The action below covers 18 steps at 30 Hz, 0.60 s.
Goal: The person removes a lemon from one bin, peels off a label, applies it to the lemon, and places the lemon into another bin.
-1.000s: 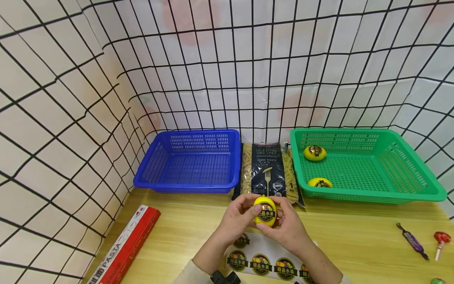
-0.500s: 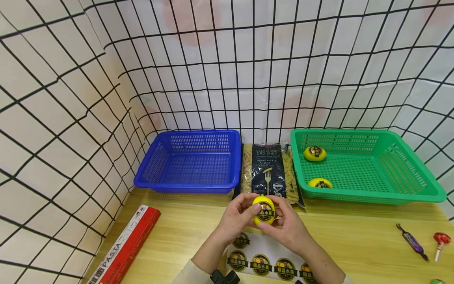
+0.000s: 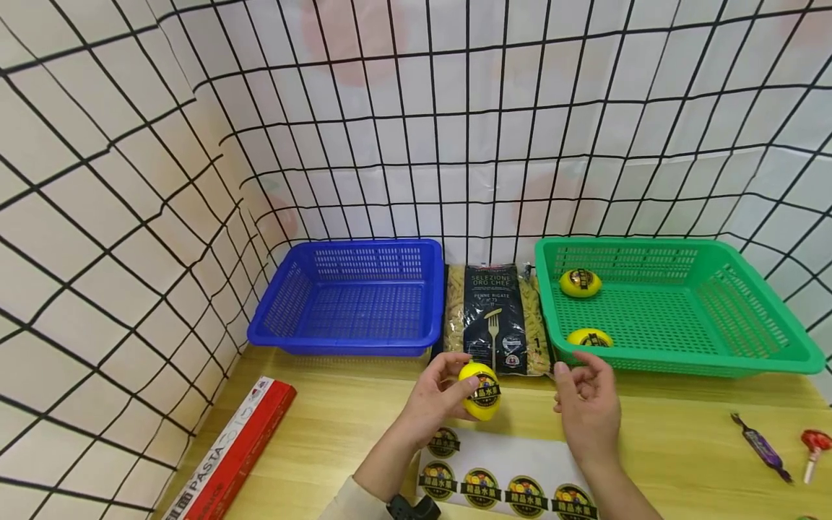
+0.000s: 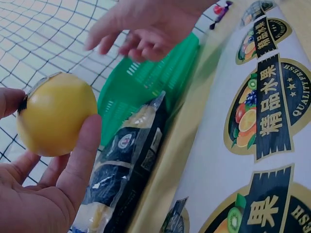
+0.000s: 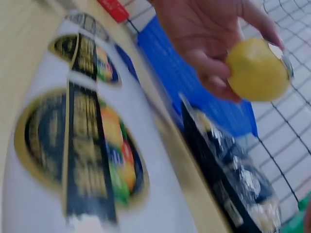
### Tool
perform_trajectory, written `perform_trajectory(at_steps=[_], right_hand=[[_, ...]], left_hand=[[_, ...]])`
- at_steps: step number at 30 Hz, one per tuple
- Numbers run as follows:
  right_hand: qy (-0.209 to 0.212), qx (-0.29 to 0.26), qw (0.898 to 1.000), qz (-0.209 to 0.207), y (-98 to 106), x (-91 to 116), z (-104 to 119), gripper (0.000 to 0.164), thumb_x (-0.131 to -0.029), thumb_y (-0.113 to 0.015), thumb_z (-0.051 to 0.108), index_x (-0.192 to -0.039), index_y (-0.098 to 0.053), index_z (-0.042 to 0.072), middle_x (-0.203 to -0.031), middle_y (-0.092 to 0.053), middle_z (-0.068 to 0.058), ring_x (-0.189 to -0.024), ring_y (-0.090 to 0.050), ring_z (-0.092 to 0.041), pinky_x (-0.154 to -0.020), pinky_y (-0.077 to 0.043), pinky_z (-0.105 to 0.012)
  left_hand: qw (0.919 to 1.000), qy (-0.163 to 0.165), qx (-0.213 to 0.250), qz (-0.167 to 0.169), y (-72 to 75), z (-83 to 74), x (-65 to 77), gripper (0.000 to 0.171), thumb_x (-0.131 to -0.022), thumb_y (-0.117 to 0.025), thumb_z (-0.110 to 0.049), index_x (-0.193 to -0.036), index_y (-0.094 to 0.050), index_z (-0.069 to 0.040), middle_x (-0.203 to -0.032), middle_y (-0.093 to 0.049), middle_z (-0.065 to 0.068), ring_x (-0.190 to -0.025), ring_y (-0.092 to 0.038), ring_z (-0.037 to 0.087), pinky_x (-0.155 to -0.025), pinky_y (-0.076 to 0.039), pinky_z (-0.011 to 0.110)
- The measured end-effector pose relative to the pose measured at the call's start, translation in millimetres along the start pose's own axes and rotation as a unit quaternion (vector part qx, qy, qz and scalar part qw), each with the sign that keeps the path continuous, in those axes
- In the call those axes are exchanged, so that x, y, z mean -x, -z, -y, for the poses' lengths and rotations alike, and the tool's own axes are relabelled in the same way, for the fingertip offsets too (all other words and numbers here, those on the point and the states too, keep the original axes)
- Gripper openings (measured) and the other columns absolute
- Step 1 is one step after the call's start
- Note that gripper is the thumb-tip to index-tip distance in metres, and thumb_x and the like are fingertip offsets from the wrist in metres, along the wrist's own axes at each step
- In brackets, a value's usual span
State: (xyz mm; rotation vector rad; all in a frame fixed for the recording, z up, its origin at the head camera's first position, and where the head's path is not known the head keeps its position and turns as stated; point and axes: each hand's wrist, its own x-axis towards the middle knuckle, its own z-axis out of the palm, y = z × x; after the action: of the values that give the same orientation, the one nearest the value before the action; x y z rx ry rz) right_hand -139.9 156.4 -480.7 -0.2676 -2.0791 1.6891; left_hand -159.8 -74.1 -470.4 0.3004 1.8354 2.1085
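Observation:
In the head view my left hand [image 3: 432, 404] holds a yellow lemon [image 3: 477, 408], thumb over the black and gold fruit sticker on its front. The left wrist view shows the lemon's plain yellow back, gripped between thumb and fingers. My right hand [image 3: 590, 412], fingers loosely bent with nothing in them, is to the right of the lemon near the green basket [image 3: 656, 310]. Below both hands lies a white sheet of round stickers [image 3: 542, 451], its upper part bare beyond one sticker at the left. Two more stickered lemons [image 3: 581, 283] lie in the green basket's left side.
A blue basket [image 3: 367, 310] stands at the back left. Between the baskets lies a bag of penne pasta [image 3: 494, 310]. A red and white pasta box [image 3: 234, 448] is at left; a purple wrapped candy [image 3: 762, 448] and red lollipop [image 3: 815, 444] at right. Gridded walls surround the table.
My right hand has let go of the lemon and moved right, toward the green basket. My left hand keeps the lemon, which now tilts slightly, nearly in the same place.

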Motion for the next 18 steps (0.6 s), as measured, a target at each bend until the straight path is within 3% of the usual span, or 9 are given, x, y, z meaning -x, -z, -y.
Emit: perform_trajectory(at_steps=[3, 6, 12, 18], right_hand=[[-0.014, 0.030, 0.996, -0.084, 13, -8, -7, 0.049, -0.100, -0.067, 0.024, -0.144, -0.047, 0.014, -0.090, -0.046, 0.007, -0.064, -0.050, 0.001, -0.053, -0.043, -0.013], [-0.033, 0.045, 0.990, -0.131, 27, -19, -11, 0.057, -0.099, -0.067, 0.030, -0.149, -0.041, 0.021, -0.093, -0.041, 0.005, -0.066, -0.047, 0.003, -0.055, -0.039, -0.011], [-0.079, 0.053, 0.983, -0.159, 49, -40, -19, 0.063, -0.100, -0.063, 0.040, -0.153, -0.031, 0.031, -0.098, -0.040, 0.008, -0.062, -0.047, 0.004, -0.056, -0.040, -0.011], [-0.144, 0.046, 0.978, -0.147, 65, -53, -22, 0.066, -0.098, -0.063, 0.048, -0.153, -0.027, 0.040, -0.104, -0.041, 0.011, -0.074, -0.048, -0.002, -0.059, -0.041, -0.014]], left_hand=[[0.9999, -0.001, -0.008, -0.007, -2.6, 1.0, -1.7, 0.051, -0.100, -0.065, -0.022, -0.144, -0.048, -0.001, -0.123, -0.057, 0.016, -0.103, -0.066, 0.017, -0.078, -0.064, 0.045], [0.9998, -0.006, -0.012, -0.013, -8.0, 2.2, -5.6, 0.045, -0.100, -0.066, -0.023, -0.139, -0.054, -0.003, -0.119, -0.059, 0.013, -0.102, -0.067, 0.016, -0.078, -0.064, 0.039], [0.9998, -0.012, 0.006, -0.017, -25.6, -6.8, -23.3, 0.038, -0.097, -0.070, -0.022, -0.128, -0.057, -0.004, -0.116, -0.060, 0.009, -0.094, -0.069, 0.014, -0.078, -0.064, 0.036], [0.9994, -0.025, -0.023, -0.006, -46.1, -32.2, -50.2, 0.046, -0.096, -0.073, -0.021, -0.138, -0.054, -0.018, -0.123, -0.056, 0.009, -0.091, -0.067, 0.012, -0.084, -0.063, 0.044]])
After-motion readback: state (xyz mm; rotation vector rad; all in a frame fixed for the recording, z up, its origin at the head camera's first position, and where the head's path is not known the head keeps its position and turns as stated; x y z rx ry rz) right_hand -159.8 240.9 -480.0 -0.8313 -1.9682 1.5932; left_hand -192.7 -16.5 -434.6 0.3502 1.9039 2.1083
